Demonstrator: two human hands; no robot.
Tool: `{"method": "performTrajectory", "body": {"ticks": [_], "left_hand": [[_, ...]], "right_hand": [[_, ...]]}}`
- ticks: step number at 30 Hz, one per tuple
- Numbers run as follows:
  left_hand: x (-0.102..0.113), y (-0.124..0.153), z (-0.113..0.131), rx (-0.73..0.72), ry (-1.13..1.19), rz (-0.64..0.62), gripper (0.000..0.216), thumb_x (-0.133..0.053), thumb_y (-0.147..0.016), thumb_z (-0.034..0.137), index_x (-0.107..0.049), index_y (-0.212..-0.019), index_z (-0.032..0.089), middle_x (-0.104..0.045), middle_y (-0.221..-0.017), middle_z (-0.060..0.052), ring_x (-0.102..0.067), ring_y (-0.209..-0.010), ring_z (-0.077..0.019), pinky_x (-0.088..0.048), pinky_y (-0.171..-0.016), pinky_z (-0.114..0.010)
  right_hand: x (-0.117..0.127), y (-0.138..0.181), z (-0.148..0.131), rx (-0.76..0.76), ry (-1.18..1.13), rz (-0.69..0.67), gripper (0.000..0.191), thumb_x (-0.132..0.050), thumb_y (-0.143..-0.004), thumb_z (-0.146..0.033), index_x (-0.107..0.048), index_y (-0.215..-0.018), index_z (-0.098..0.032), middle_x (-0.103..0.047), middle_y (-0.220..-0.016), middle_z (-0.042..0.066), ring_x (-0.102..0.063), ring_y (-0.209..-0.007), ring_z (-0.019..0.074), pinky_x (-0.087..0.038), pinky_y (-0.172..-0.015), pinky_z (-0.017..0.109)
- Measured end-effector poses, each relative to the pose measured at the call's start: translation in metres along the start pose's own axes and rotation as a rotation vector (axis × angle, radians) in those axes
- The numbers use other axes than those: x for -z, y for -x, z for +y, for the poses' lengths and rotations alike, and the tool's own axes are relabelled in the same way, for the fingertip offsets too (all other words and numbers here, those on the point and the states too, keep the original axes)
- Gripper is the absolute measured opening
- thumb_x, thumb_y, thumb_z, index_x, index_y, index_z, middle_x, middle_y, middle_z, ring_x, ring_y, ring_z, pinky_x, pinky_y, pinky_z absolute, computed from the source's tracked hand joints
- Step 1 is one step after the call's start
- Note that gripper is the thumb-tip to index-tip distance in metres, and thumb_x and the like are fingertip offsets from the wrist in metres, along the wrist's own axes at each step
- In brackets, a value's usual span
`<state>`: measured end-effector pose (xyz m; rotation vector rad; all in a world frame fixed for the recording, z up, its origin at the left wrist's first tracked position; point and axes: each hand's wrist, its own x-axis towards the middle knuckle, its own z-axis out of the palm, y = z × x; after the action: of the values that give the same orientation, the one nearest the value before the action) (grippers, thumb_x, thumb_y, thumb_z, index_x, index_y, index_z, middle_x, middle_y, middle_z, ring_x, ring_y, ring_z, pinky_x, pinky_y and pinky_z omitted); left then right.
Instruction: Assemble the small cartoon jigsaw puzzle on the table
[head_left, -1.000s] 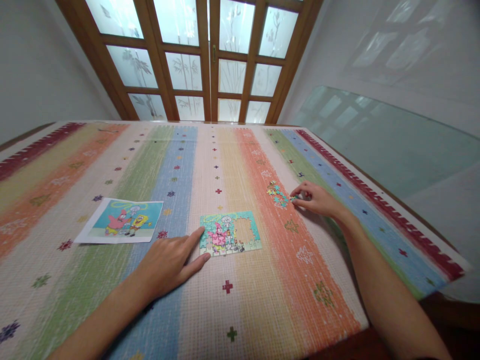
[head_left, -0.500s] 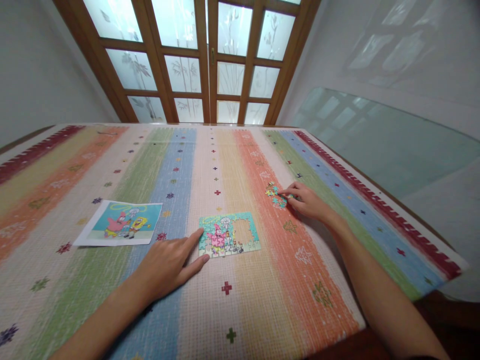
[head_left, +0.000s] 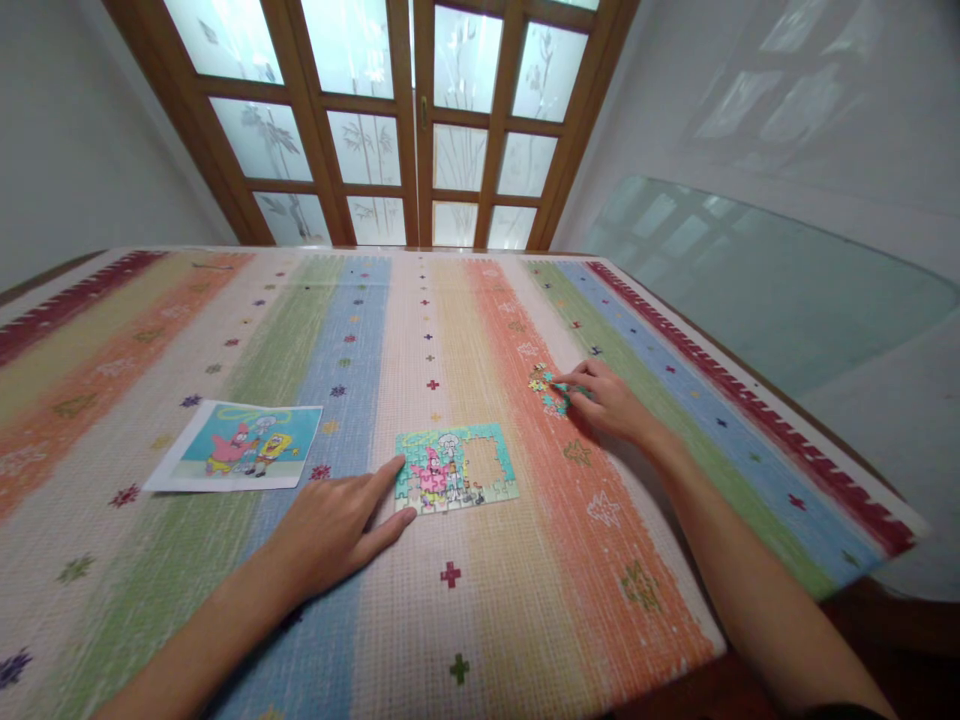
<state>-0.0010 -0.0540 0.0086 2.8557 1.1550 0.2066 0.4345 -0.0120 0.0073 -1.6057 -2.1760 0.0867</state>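
Observation:
A partly assembled jigsaw puzzle (head_left: 420,490) of cartoon figures lies flat on the tablecloth, with a gap in its upper right part showing the cloth. My left hand (head_left: 337,525) rests at its left edge, index finger and thumb stretched out and apart, gripping nothing. Further right, a small heap of loose puzzle pieces (head_left: 538,382) in yellow and teal sits on the orange stripe. Over these pieces is my right hand (head_left: 611,400), its index fingertip touching them and its thumb held a little apart. The palm hides some of the pieces.
A printed picture sheet (head_left: 240,448) with the same cartoon figures lies left of the puzzle. The striped tablecloth (head_left: 450,630) covers the table. Beyond it stand wooden doors with frosted panes (head_left: 416,150), and a glass panel (head_left: 750,290) leans at the right wall.
The right index finger has shifted slightly among the loose pieces. The left hand and the puzzle stay in place; the whole view has drifted a few pixels.

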Motion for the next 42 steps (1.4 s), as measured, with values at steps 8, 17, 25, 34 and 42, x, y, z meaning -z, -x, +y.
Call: {"method": "performTrajectory", "body": {"ticks": [8,17,25,34,42], "left_hand": [[-0.001,0.002,-0.002,-0.010,0.003,0.016,0.061,-0.029,-0.106,0.055,-0.053,-0.139,0.009,-0.079,-0.099,-0.016,-0.078,-0.081,-0.0329,-0.061,-0.068,-0.046],[-0.003,0.003,-0.002,-0.013,0.001,0.077,0.059,-0.033,-0.105,0.056,-0.055,-0.139,0.013,-0.079,-0.093,-0.013,-0.077,-0.076,-0.0296,-0.060,-0.066,-0.041],[-0.006,0.003,-0.004,-0.057,-0.034,0.128,0.060,-0.030,-0.106,0.054,-0.055,-0.138,0.010,-0.080,-0.092,-0.012,-0.078,-0.074,-0.0282,-0.060,-0.063,-0.039],[-0.008,0.005,-0.006,-0.050,-0.028,0.134,0.058,-0.033,-0.105,0.055,-0.053,-0.141,0.014,-0.080,-0.091,-0.010,-0.078,-0.074,-0.0271,-0.061,-0.064,-0.037],[-0.006,0.004,-0.005,-0.076,-0.051,0.175,0.056,-0.032,-0.106,0.054,-0.050,-0.141,0.014,-0.080,-0.089,-0.008,-0.077,-0.069,-0.0255,-0.061,-0.062,-0.036]], "right_hand": [[-0.011,0.000,-0.017,0.090,0.023,-0.010,0.034,-0.044,-0.094,-0.025,-0.075,-0.109,-0.026,-0.060,-0.102,0.011,-0.059,-0.097,0.0264,-0.049,-0.091,0.043],[-0.002,-0.001,-0.020,0.106,0.011,-0.045,0.030,-0.045,-0.096,-0.026,-0.072,-0.109,-0.026,-0.058,-0.102,0.010,-0.059,-0.096,0.0260,-0.048,-0.088,0.042],[0.007,0.002,-0.003,0.034,0.109,-0.053,0.044,-0.050,-0.085,-0.020,-0.066,-0.126,-0.025,-0.059,-0.115,0.013,-0.056,-0.107,0.0316,-0.047,-0.097,0.051],[0.027,0.011,0.024,-0.024,0.092,-0.118,0.056,-0.062,-0.074,-0.027,-0.060,-0.129,-0.027,-0.058,-0.129,0.013,-0.055,-0.121,0.0369,-0.037,-0.111,0.061],[0.024,0.015,0.033,-0.062,0.116,-0.114,0.035,-0.059,-0.079,-0.027,-0.071,-0.113,-0.027,-0.062,-0.119,0.010,-0.058,-0.112,0.0319,-0.038,-0.111,0.058]]}}
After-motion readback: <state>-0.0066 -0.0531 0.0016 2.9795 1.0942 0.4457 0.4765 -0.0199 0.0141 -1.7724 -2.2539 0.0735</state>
